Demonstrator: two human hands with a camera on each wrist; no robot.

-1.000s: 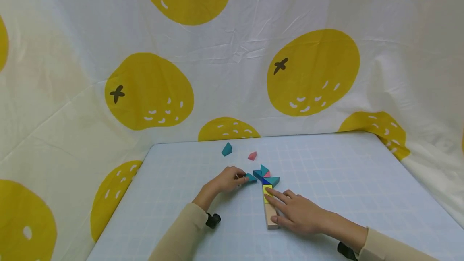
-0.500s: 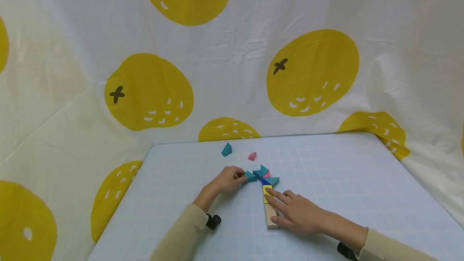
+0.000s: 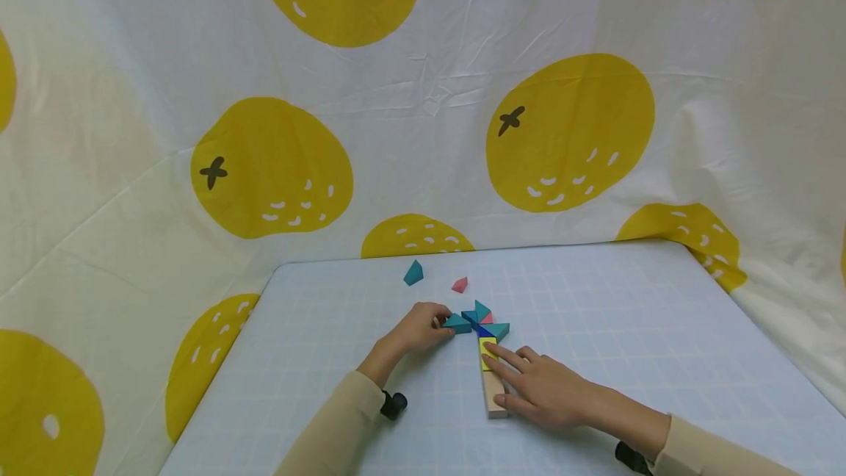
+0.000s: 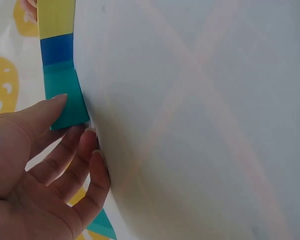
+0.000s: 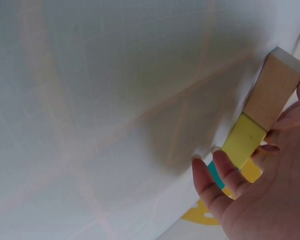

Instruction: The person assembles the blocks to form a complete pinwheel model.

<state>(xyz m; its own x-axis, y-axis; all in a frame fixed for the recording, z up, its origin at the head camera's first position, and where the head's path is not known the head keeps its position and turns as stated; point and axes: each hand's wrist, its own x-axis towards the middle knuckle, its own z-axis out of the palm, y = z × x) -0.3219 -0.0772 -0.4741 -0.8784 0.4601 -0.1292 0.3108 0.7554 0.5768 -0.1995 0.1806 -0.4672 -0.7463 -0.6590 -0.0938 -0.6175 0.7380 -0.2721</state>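
My left hand [image 3: 419, 327] pinches a teal triangular block [image 3: 459, 324] between thumb and fingers. This block lies at the left of a pinwheel-like cluster, its right tip at the cluster's edge. The cluster has teal triangles [image 3: 500, 330], a pink triangle [image 3: 487, 319] and a dark blue triangle [image 3: 485, 331]. Below it run a yellow block [image 5: 244, 141] and a plain wooden block [image 3: 493, 389], end to end. The right hand [image 3: 551, 390] rests with extended fingers on the yellow block and its thumb at the wooden block's side. Its fingers partly hide the yellow block.
Toward the back of the table [image 3: 628, 314] lie a loose teal block [image 3: 413, 272] and a small pink block [image 3: 460, 284]. A white cloth [image 3: 423, 153] printed with yellow fruit hangs behind the table and along its left side.
The teal block in my left hand has turned and slid slightly right, against the cluster. My left hand shifted a little with it. The right hand stayed where it was.
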